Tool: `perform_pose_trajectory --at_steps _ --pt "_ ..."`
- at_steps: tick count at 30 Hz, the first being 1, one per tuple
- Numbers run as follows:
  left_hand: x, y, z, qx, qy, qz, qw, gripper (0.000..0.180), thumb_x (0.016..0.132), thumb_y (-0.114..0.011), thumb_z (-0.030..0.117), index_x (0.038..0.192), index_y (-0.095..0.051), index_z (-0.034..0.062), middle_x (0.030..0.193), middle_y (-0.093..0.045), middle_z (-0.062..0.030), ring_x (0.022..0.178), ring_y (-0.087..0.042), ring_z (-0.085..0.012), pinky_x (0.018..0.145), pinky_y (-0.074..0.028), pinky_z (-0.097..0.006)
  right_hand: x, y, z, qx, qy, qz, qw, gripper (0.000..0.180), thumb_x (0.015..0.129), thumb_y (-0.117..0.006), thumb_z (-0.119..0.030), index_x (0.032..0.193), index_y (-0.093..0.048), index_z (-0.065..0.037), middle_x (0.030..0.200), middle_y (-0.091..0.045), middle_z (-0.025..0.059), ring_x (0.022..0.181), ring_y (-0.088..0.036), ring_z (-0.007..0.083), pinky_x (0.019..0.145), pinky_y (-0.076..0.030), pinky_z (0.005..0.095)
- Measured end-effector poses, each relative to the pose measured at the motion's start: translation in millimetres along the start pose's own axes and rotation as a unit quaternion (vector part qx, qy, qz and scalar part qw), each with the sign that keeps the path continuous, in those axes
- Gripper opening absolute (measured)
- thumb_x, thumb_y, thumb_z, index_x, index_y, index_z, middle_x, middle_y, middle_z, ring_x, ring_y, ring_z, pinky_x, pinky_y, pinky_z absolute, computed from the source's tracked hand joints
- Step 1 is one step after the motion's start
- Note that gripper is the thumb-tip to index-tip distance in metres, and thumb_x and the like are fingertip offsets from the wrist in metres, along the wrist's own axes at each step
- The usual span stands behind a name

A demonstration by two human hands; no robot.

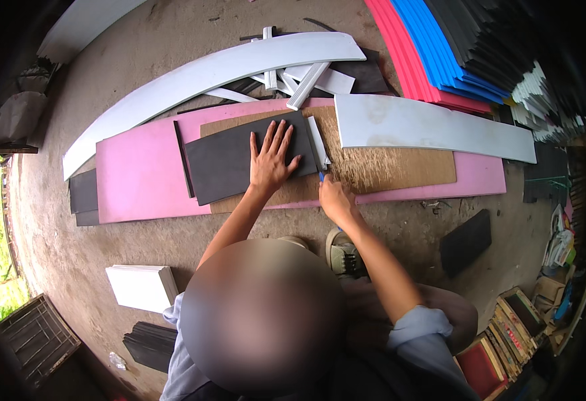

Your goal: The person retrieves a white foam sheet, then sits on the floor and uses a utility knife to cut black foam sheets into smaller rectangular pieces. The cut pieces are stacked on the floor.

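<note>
My left hand (271, 160) lies flat, fingers spread, on a black foam sheet (216, 160). At the sheet's near right corner my right hand (337, 200) is closed around a slim blue cutter knife (321, 176); most of it is hidden in the fist, and its blade cannot be made out. Beneath the black sheet is a scored brown board (400, 167), which rests on a long pink foam sheet (139, 167). A narrow white strip (318, 142) lies along the black sheet's right edge. A thin black strip (184, 159) is near its left edge.
Long white sheets (212, 73) and white offcuts (308, 85) lie beyond the board. Another white sheet (433, 127) overlaps its right part. Coloured foam stacks (433, 50) stand far right. White blocks (140, 287), black sheets (151, 344) and a black piece (465, 242) lie nearer.
</note>
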State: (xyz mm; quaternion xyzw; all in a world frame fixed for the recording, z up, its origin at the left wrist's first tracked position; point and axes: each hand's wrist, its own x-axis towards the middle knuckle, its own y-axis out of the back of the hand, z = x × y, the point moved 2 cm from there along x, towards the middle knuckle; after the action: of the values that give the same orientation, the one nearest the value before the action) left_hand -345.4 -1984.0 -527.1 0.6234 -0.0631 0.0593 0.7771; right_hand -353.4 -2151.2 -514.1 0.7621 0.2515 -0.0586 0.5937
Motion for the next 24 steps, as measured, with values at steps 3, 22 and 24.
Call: perform_pose_trajectory --at_steps 3,22,24 --pt "1 0 3 0.008 -0.006 -0.008 1.000 0.066 0.084 -0.048 0.045 0.139 -0.025 0.0172 0.144 -0.024 -0.0026 0.134 -0.018 -0.0200 0.106 -0.008 -0.054 -6 -13 7 0.011 0.012 0.027 1.000 0.023 0.086 -0.048 -0.020 0.092 -0.050 0.002 0.071 -0.063 0.0216 0.069 -0.064 0.0364 0.059 -0.052 0.0437" --pt "17 7 5 -0.017 -0.007 -0.095 0.995 0.102 0.059 -0.070 0.047 0.139 -0.021 0.0070 0.146 -0.017 -0.0062 0.136 -0.007 -0.0309 0.100 -0.002 -0.066 92 43 -20 0.021 0.054 0.135 0.989 0.022 0.086 -0.046 -0.021 0.086 -0.053 0.000 0.063 -0.060 0.0206 0.061 -0.063 0.0356 0.055 -0.051 0.0444" --pt "13 7 2 -0.029 -0.010 -0.104 0.994 0.102 0.059 -0.071 0.046 0.139 -0.022 0.0068 0.146 -0.018 -0.0065 0.136 -0.007 -0.0316 0.101 -0.002 -0.065 105 37 -28 0.025 0.080 0.120 0.989 0.023 0.088 -0.044 -0.021 0.088 -0.053 0.000 0.063 -0.060 0.0217 0.061 -0.062 0.0368 0.056 -0.050 0.0461"
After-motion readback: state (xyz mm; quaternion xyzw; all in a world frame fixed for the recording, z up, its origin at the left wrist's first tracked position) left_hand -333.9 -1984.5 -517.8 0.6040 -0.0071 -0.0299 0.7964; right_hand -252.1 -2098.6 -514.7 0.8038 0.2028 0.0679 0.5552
